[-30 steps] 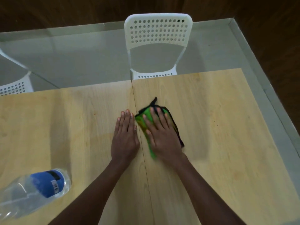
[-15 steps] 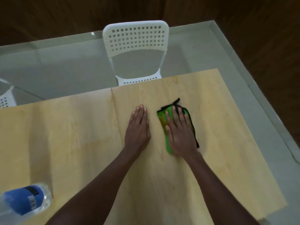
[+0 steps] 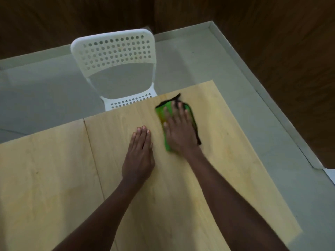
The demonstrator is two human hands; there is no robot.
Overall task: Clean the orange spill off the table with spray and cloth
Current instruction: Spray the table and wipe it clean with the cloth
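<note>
A green cloth (image 3: 163,113) with black edging lies flat on the light wooden table (image 3: 226,142), near its far edge. My right hand (image 3: 179,131) presses palm-down on the cloth with fingers spread; an orange tint shows on the cloth beside the thumb. My left hand (image 3: 139,156) rests flat on the bare wood just left of the cloth, fingers together, holding nothing. The spray bottle is out of view. No clear orange spill shows on the wood.
A white perforated chair (image 3: 116,57) stands behind the table's far edge. A seam (image 3: 92,153) runs across the tabletop left of my hands. Grey floor lies beyond and right of the table, bounded by dark wood walls.
My right hand has slid the cloth farther away and to the right, toward the far edge. My left hand followed. The view swung right, and the bottle left the frame.
</note>
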